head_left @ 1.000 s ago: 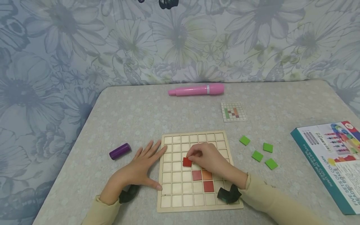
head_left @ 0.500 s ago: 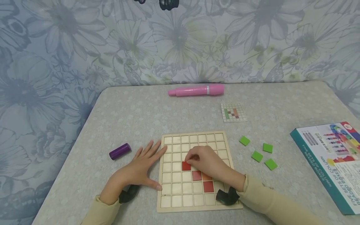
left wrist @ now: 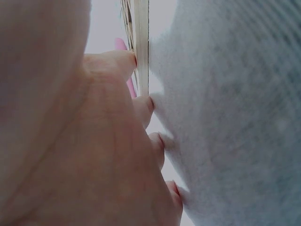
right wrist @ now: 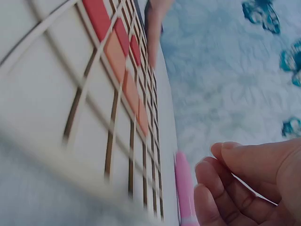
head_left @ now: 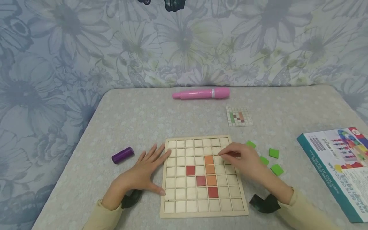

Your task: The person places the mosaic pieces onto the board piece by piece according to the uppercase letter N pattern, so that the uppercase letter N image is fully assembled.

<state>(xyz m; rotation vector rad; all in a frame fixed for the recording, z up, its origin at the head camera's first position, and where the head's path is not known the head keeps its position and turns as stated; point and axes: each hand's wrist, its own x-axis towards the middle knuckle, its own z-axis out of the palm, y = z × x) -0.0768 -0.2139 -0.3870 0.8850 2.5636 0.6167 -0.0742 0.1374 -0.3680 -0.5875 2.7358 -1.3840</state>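
On the tabletop [head_left: 149, 118]: wooden grid board [head_left: 180, 194], flat, just in front of you.
Board cells: three orange tiles [head_left: 210, 169] in a column running away from you; three red tiles [head_left: 190, 170] step diagonally to that column's near end.
Your left hand [head_left: 141, 174]: fingers straight and fanned wide, index tip and thumb at the board's left edge; grasping nothing.
Your right hand [head_left: 247, 159]: across the board's right edge, thumb and index tips nearly together, other fingers loosely bent; right wrist view shows nothing held.
Green tiles [head_left: 274, 153]: four, loose, right of the board, two partly hidden by your right hand. Square, so no long axis to match.
Tiles versus fingertips: your right fingertips point left, over the board; the green tiles lie the other way, by knuckles and wrist. Right hand is much nearer; your left has the whole board between.
Card [head_left: 239, 116]: flat beyond the board, printed with green, orange and brownish squares.
Farther out: purple cylinder [head_left: 123, 155] left, pink pen-shaped object [head_left: 198, 94] at the back, box [head_left: 336, 172] far right.
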